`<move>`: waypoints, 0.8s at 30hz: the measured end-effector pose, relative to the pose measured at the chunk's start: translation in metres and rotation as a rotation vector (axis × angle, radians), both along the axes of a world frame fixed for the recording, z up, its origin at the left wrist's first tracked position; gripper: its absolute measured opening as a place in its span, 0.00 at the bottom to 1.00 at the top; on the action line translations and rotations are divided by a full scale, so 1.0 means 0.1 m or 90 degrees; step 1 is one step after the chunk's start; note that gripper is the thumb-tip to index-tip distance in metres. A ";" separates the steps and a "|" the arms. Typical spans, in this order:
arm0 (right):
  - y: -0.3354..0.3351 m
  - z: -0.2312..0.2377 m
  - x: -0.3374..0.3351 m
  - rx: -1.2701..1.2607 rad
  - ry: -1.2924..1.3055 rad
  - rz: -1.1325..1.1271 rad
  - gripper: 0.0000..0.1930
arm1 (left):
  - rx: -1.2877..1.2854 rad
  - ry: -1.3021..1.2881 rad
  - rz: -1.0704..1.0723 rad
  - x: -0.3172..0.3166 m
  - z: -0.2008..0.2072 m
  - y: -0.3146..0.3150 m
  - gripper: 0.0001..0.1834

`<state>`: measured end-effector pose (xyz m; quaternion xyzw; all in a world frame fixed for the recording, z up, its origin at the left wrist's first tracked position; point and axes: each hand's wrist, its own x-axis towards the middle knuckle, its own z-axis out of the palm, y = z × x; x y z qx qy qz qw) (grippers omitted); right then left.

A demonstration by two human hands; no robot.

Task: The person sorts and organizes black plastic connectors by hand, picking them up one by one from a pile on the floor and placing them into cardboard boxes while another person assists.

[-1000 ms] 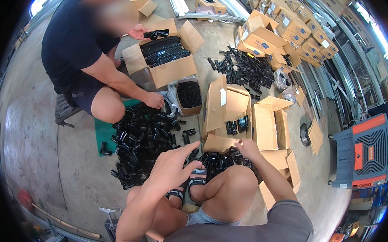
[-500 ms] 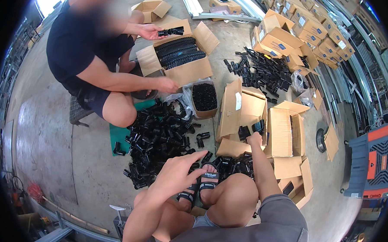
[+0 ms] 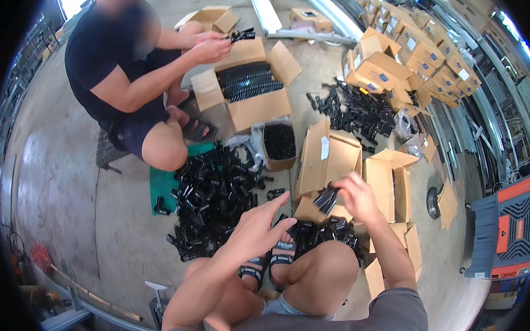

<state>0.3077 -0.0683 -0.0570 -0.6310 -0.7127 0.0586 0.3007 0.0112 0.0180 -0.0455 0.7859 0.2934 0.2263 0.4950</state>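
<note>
My right hand [image 3: 360, 198] is closed on a glossy black part [image 3: 326, 199] with a ribbed or slatted look; its exact kind is unclear. It is held up over the front flap of an open cardboard box [image 3: 342, 156]. My left hand [image 3: 259, 228] hovers above my feet with nothing in it, thumb and fingers apart. Below both hands, near my sandals [image 3: 282, 253], lies a heap of black parts [image 3: 324, 237]. To the left, a larger pile of black tubular fittings [image 3: 210, 203] covers much of a green mat [image 3: 161, 185].
Across from me a co-worker [image 3: 125, 89] sits holding a black fitting [image 3: 243, 35] in both hands, beside a carton of black ribbed parts [image 3: 259, 109]. More open cartons [image 3: 403, 189], a farther black heap [image 3: 357, 111], stacked boxes [image 3: 419, 40] and an orange-grey machine [image 3: 510, 226] stand right.
My right hand has drawn back from the box toward me, carrying the black part. My left hand has shifted slightly. The co-worker has brought their second hand up to the fitting.
</note>
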 end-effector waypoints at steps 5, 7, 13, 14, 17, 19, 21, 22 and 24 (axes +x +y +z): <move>0.25 0.66 -0.72 0.056 -0.131 0.159 0.17 | -0.567 -0.154 -0.155 0.15 0.00 -0.04 0.28; 0.42 0.71 -0.91 0.070 -0.082 0.194 0.18 | -0.590 -0.188 -0.058 0.14 0.10 -0.09 0.20; 0.51 0.94 -1.44 0.006 0.303 -0.053 0.15 | -0.577 -0.389 0.083 0.06 0.23 -0.03 0.11; 0.51 0.91 -1.50 -0.035 0.404 -0.064 0.15 | -0.516 -0.376 0.123 0.03 0.19 0.01 0.10; 0.42 0.70 -1.57 -0.086 0.522 -0.047 0.18 | -0.367 -0.285 0.185 0.01 0.21 0.00 0.09; 0.43 0.61 -1.53 -0.176 0.488 -0.055 0.17 | -0.318 -0.225 0.178 -0.03 0.18 -0.05 0.09; 0.49 0.45 -1.44 -0.219 0.574 -0.001 0.14 | -0.285 -0.210 0.167 -0.02 0.17 -0.06 0.10; 0.50 0.40 -1.40 -0.241 0.615 0.028 0.13 | -0.277 -0.225 0.160 -0.01 0.17 -0.06 0.10; 0.48 0.37 -1.35 -0.262 0.681 0.010 0.11 | -0.347 -0.276 0.156 -0.03 0.17 -0.06 0.11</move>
